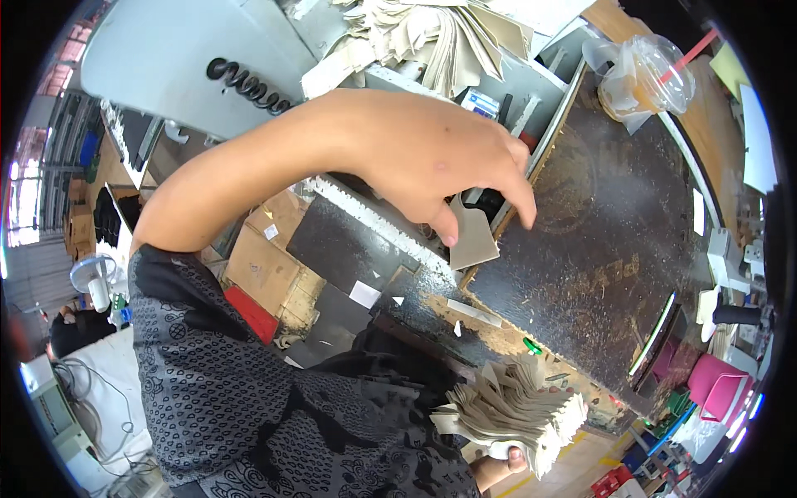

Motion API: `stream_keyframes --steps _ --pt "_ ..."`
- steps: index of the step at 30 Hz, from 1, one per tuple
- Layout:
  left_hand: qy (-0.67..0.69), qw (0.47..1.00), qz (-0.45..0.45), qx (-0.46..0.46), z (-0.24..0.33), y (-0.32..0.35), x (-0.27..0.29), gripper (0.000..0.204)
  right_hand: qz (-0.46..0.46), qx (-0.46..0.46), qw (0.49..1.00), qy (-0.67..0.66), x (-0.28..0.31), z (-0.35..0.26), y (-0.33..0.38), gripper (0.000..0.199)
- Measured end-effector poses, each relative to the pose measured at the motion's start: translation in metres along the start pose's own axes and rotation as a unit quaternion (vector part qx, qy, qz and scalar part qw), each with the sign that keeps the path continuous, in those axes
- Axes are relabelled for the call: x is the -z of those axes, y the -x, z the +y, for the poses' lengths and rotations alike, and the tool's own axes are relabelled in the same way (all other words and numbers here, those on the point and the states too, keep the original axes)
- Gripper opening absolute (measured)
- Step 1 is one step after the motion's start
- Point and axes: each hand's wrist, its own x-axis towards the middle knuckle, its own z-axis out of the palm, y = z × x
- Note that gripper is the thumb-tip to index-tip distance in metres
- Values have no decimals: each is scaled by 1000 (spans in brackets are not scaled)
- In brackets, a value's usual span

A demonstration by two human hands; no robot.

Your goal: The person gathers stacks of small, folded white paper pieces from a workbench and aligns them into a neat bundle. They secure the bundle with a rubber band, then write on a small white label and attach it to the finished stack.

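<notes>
Card stack (510,415) is in the person's right hand (498,470), just off the dark tabletop's (581,249) near edge, in front of the patterned shirt (224,373). Right hand closed on it from below, thumb up against the side; sheets fanned, a bit wavy, edges uneven. Left arm crosses over from the left; left hand (473,170) sits palm down above the tabletop's left edge, fingers bent, thumb and one finger spread well apart. Thumb tip is at the edge of a loose card (476,239), by the tabletop's near-left corner. Can't tell from here if it's pinched; the hand covers the card's upper end. Bigger card pile (440,41) lies loose past the hand, beyond the tabletop's left edge, next to a grey panel (191,58) with a black coiled cord (245,87). Small blue-and-white box (481,103) sits below that pile. White strip (474,313) just off the near-left corner, green bit (531,345) on the near edge. Tabletop is badly scuffed. Bagged drink cup (647,79) with red straw (689,56) at its far end. Pink chair (719,388) off to the right.
</notes>
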Motion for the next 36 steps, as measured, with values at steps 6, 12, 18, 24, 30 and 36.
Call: stream_keyframes --steps 6,12,18,24,30,36 --pt "149 971 -96 162 -3 3 -35 44 -61 110 987 98 52 54 -50 37" --pt "-11 959 264 98 71 17 -10 18 -36 30 995 -93 13 -36 -19 49" --pt "367 929 -37 -28 216 -44 -123 14 -167 105 955 -220 6 -57 -74 83" --pt "371 914 142 80 275 -115 -249 7 -284 206 879 -322 3 -91 -90 115" --pt "226 901 341 146 310 -148 -292 14 -358 156 810 -438 27 -76 -111 126" --pt "235 897 350 130 321 -160 -314 17 -429 103 758 -481 45 -65 -123 137"
